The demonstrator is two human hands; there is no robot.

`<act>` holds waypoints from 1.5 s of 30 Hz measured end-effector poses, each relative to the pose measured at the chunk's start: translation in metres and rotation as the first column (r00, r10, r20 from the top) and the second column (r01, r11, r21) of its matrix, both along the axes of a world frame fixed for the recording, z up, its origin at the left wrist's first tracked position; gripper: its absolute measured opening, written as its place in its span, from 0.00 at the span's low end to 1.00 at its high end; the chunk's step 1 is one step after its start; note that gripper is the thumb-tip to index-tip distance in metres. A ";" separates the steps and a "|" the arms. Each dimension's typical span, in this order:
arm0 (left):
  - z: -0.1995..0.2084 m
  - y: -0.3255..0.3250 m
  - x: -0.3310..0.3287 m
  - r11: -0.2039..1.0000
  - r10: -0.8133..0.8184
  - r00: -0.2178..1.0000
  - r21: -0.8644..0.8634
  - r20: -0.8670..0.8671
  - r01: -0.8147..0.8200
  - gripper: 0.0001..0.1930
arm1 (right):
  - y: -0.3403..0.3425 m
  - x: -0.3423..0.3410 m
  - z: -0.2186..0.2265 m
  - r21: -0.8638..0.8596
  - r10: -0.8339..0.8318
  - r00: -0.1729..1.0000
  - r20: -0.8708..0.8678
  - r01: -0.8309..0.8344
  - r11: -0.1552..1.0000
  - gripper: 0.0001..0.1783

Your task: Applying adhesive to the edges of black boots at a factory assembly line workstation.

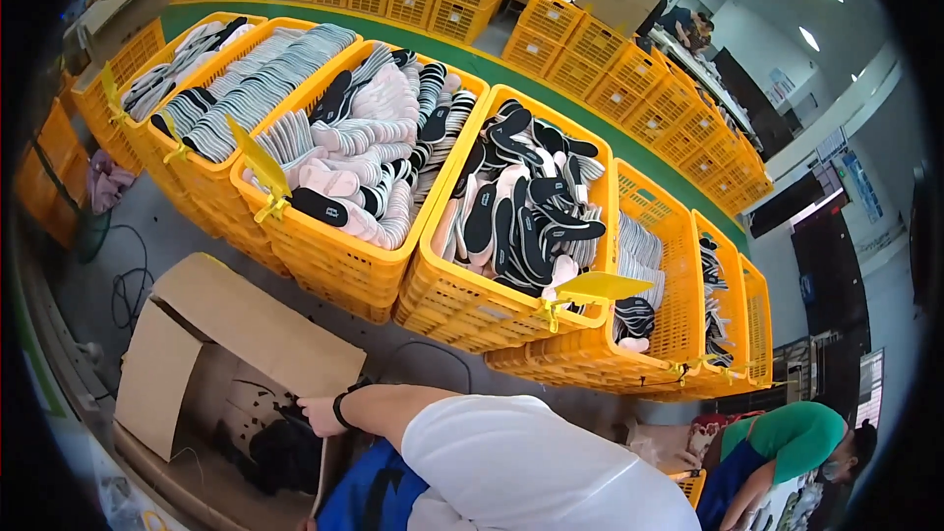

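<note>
My right hand reaches left across my body, with a black band on its wrist. Its fingers curl over the near right edge of an open cardboard box. Inside the box lie a dark crumpled heap and scattered small black scraps. The heap is right beside my fingertips; what it is made of I cannot make out. At the bottom edge, by the box's lower corner, shows a sliver of skin that seems to be my left hand; its fingers are hidden.
Yellow crates full of black, grey and pink shoe insoles stand in a curved row ahead. Yellow tags stick out from their rims. More stacked crates line a green floor strip. A person in a green top bends at the right.
</note>
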State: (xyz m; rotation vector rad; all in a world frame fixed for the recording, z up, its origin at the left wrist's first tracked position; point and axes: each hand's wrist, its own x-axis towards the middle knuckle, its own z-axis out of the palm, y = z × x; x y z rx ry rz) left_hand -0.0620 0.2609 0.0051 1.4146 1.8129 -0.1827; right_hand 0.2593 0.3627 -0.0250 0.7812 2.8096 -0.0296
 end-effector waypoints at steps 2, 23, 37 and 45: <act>0.004 0.001 0.005 1.000 0.011 1.000 -0.024 0.009 -0.010 0.20 | 0.000 -0.004 -0.006 -0.042 -0.036 0.993 0.111 0.041 0.998 0.08; -0.037 -0.024 -0.006 0.951 0.101 0.995 0.291 0.013 -0.101 0.18 | -0.005 -0.004 -0.009 -0.067 -0.062 0.998 -0.027 0.060 0.996 0.10; -0.002 -0.140 0.025 0.682 0.642 0.766 0.436 0.027 -0.587 0.30 | 0.002 -0.009 0.014 -0.117 -0.055 0.993 0.103 0.067 0.991 0.15; -0.234 -0.363 0.031 0.308 0.880 0.401 0.338 0.254 -0.889 0.25 | -0.007 -0.034 0.052 -0.229 0.164 0.927 0.337 -0.088 0.969 0.18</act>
